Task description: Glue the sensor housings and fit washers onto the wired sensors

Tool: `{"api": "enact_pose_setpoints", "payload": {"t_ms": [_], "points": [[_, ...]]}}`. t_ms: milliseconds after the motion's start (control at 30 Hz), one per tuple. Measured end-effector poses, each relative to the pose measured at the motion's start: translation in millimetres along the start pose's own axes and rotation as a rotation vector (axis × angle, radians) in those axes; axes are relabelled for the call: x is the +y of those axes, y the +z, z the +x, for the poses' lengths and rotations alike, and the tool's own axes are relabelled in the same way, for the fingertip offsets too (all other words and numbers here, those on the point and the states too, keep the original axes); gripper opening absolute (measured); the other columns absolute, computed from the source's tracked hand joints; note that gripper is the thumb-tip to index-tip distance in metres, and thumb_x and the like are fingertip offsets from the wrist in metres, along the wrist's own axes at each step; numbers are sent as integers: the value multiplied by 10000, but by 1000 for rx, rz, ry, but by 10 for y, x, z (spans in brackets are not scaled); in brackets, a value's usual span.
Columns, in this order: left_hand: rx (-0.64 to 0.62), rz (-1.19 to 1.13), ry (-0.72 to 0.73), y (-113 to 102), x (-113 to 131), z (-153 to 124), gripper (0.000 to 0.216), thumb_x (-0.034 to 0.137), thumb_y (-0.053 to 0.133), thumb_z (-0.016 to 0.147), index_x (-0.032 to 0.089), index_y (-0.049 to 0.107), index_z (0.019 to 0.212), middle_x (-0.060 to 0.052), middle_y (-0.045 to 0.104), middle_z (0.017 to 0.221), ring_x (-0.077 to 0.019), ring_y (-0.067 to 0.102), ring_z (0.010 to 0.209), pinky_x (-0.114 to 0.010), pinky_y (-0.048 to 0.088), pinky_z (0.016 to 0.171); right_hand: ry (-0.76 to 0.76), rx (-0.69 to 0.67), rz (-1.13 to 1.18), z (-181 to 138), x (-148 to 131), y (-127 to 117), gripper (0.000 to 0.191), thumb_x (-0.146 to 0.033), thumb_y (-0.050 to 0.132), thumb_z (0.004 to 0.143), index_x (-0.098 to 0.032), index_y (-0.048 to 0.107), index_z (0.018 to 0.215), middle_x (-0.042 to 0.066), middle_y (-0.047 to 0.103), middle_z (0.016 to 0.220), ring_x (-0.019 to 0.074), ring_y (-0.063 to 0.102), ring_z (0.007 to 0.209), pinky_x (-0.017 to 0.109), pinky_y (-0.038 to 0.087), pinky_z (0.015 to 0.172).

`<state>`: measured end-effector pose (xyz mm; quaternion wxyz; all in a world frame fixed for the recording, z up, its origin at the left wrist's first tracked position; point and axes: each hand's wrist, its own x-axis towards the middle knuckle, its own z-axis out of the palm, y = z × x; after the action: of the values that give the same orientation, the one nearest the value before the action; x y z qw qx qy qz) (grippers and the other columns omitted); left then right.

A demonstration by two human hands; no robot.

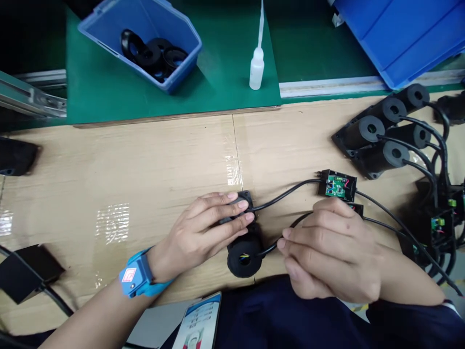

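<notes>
Left fingers point(232, 213) press a black part point(242, 199); right fingers point(286, 240) pinch a cable point(271, 248) at the coil point(244, 254). The coil seems unfinished, beside finished coils point(381, 135).

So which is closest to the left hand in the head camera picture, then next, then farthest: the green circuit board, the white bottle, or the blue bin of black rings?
1. Green circuit board, to the right of the left hand, by the right hand.
2. White bottle, up on the green mat, above the hand.
3. Blue bin, far up and left on the mat.
</notes>
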<state>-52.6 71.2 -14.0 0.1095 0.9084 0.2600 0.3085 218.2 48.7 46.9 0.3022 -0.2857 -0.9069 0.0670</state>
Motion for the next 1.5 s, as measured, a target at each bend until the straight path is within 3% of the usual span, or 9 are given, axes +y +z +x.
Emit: {"api": "enact_pose_setpoints", "payload": {"t_ms": [167,267,533,833,967,1100,1200,1300,1500], "points": [[-18,22,5,-1,26,17,324,155,767,911,175,675,1222,-70,746,1191,-243,683,1207,-438,619,1035,-277,211,-55,-218,-278,279,281,-274,626,954,-263,806,739,-36,780,839,131,712,763,252,591,633],[-57,16,11,-17,27,4,298,192,713,956,175,663,1250,-88,735,1222,-255,654,1259,-466,568,1101,-368,226,-75,-382,-356,467,229,-225,626,929,-266,830,831,-44,782,861,156,749,851,241,636,750],[-149,39,30,-74,25,-34,351,352,543,1054,156,625,1333,-144,692,1319,-295,599,1343,-516,450,1190,-293,221,-187,-620,-370,658,172,-297,665,969,-244,823,1010,-44,792,1063,153,728,1101,215,617,960],[-199,142,-74,-127,255,42,515,471,696,944,190,578,1360,-114,699,1321,-318,618,1337,-548,391,1237,-206,169,-95,-609,-411,685,121,-265,681,980,-220,790,1008,-7,767,1097,155,701,1090,262,601,952],[-213,138,-132,-111,380,40,535,445,668,956,165,566,1400,-136,665,1395,-342,570,1397,-527,308,1285,-196,162,-38,-545,-402,641,151,-215,636,995,-178,782,986,37,774,1046,172,713,1018,275,623,885],[-238,146,-185,-84,469,1,620,484,627,964,135,502,1461,-192,613,1441,-400,479,1470,-612,276,1273,-186,224,-15,-574,-415,629,133,-186,650,969,-164,778,936,62,779,1023,194,719,1029,289,633,890],[-279,143,-226,-83,505,-23,625,470,607,978,136,468,1486,-209,564,1484,-415,443,1494,-652,236,1276,-62,300,2,-682,-488,678,140,-215,638,961,-142,758,961,50,753,844,181,701,812,307,622,722],[-311,140,-255,-94,518,-34,649,480,594,985,174,419,1530,-184,535,1518,-411,406,1519,-660,208,1288,168,273,30,-762,-587,725,172,-237,657,948,-118,708,1061,5,683,697,157,612,616,312,541,589],[-320,122,-291,-82,521,-40,657,507,559,997,227,377,1564,-115,500,1561,-389,361,1548,-626,159,1323,669,169,630,-613,-656,693,348,-256,610,980,-159,542,1307,110,669,1215,207,641,1034,344,588,827]]}}
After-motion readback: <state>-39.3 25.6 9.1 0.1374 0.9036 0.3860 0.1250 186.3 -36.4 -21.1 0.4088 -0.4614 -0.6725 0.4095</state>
